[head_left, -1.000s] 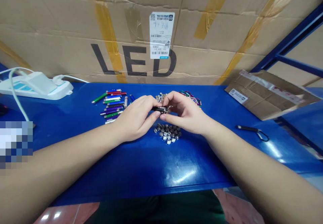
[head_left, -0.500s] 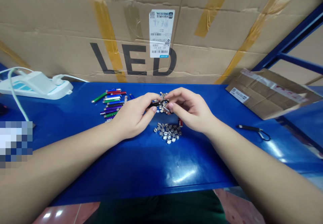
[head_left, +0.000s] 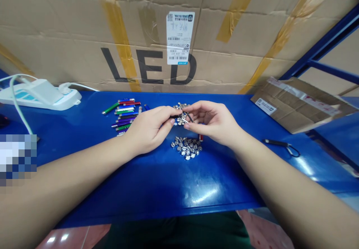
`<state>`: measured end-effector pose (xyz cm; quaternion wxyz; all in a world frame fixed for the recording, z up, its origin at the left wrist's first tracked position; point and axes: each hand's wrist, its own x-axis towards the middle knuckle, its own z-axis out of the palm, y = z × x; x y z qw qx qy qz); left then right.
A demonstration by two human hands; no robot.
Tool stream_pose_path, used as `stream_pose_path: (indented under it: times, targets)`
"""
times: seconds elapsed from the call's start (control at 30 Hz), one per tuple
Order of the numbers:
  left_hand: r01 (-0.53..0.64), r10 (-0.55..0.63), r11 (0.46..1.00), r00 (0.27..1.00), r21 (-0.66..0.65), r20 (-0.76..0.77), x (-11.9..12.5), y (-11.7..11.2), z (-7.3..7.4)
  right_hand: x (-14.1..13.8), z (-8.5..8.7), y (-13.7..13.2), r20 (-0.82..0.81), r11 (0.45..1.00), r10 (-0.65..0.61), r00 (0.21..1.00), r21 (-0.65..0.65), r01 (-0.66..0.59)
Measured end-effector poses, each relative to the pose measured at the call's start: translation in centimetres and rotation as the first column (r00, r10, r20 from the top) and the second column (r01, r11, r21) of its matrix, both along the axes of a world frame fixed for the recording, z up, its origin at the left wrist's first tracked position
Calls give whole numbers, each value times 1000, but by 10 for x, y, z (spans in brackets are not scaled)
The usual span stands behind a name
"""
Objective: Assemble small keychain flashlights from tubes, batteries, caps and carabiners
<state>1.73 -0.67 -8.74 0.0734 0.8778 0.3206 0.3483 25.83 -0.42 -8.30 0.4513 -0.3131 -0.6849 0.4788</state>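
Our left hand [head_left: 148, 131] and right hand [head_left: 210, 123] are easing apart, and we are pinching a slim black keychain light [head_left: 190, 117] in a narrow grip, keeping it steady over the middle of the surface [head_left: 157, 189], just behind the button batteries [head_left: 186, 148].

White power strip [head_left: 39, 97], LED cardboard carton [head_left: 70, 28]

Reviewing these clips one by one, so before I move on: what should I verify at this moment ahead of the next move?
1. Left hand pinches the dark slim piece: ok.
2. Right hand has a firm hold on that piece: cannot tell.
3. Front pile of silver button cells sits apart from both hands: ok.
4. Rear pile of button cells fully visible: not ok, fingers cover part.
5. Coloured tubes lie gathered left of the hands: ok.
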Motion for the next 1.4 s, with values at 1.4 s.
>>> stream_pose_path:
  times: [1.4]
  targets:
    - [210,22,799,926,-564,377,16,-12,9,-13,9,-11,-27,976,-202,979,81,203]
